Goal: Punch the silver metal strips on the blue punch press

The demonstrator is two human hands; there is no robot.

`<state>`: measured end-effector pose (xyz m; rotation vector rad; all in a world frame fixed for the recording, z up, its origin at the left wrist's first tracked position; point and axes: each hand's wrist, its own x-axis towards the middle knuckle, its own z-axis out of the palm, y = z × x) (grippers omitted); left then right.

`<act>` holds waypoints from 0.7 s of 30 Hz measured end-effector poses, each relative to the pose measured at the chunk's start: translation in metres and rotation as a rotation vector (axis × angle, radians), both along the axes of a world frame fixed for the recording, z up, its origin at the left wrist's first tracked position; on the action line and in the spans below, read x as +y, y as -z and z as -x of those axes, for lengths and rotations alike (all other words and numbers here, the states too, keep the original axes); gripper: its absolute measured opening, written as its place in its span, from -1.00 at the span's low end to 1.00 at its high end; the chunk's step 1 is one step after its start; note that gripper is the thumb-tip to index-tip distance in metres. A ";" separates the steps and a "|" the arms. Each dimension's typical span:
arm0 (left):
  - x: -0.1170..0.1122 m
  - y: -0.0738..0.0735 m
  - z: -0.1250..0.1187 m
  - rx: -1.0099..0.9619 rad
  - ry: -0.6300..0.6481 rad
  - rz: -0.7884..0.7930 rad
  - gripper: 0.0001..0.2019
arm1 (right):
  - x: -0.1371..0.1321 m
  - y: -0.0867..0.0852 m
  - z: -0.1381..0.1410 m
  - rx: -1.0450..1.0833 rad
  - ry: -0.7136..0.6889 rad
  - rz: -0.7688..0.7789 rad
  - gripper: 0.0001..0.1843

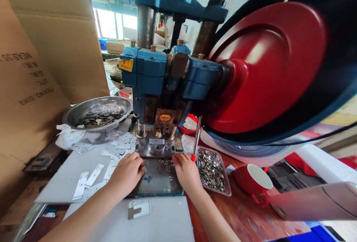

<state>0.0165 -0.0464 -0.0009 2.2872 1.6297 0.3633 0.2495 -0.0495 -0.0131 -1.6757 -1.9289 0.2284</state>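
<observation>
A blue hand press (161, 70) stands in front of me, its metal die block (157, 147) low at the centre. My left hand (126, 173) is at the die's front left, fingers curled and closed with the thumb near them; what they hold, if anything, is hidden. My right hand (186, 171) rests at the die's front right, fingertips pressed together by its edge; I cannot make out anything in them. Between the hands, tiny metal parts (167, 164) lie scattered on the dark steel base plate (153, 182). A flat metal plate with a notch (138, 210) lies on white foam nearer me.
White flat plates (95, 175) lie loose at left. Behind them is a steel bowl (111, 100) of dark pieces. At right are a clear tray (213, 188) of small metal parts, a red mug (252, 182), a pink bottle (315, 201) and a large red flywheel (267, 67). Cardboard (55, 29) stands left.
</observation>
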 end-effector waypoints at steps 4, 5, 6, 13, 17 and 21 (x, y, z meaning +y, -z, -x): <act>-0.003 0.001 -0.001 -0.069 -0.020 0.049 -0.91 | 0.008 0.002 0.006 -0.240 -0.024 -0.093 -0.73; -0.004 0.003 -0.001 -0.087 -0.020 0.055 -0.89 | 0.009 0.003 0.007 -0.280 -0.034 -0.108 -0.74; -0.004 0.004 -0.001 -0.104 -0.019 0.058 -0.86 | 0.010 0.003 0.007 -0.304 -0.042 -0.118 -0.76; -0.005 0.008 -0.001 -0.269 -0.008 -0.067 -0.73 | 0.008 0.009 0.003 -0.215 -0.086 -0.160 -0.83; -0.004 -0.004 0.000 -0.387 -0.101 0.022 -0.81 | 0.012 0.007 0.004 -0.156 -0.119 -0.174 -0.80; 0.003 -0.016 0.000 -0.542 -0.186 0.109 -0.76 | 0.030 -0.009 0.014 0.033 -0.077 -0.214 -0.77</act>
